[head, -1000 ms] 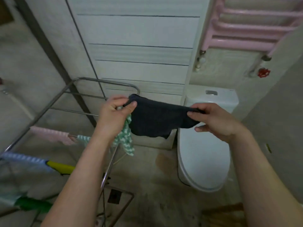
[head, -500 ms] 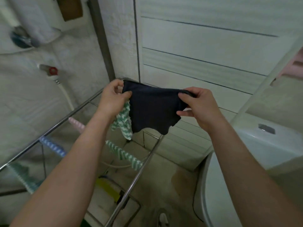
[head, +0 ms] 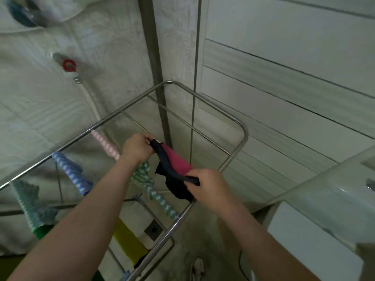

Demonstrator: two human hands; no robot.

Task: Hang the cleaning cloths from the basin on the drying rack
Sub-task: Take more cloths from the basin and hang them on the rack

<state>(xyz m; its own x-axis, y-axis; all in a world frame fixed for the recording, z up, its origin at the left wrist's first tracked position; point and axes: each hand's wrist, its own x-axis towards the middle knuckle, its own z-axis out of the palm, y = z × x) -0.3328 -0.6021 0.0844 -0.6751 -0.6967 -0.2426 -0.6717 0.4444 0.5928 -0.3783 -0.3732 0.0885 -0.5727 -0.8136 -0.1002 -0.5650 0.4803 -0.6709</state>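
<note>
Dark cloth point(head: 176, 180) (pink-backed) between both hands, above rack point(head: 242, 128).

From where I stand, nothing here can be read: no words, numbers, labels or brand marks show on anything.
</note>
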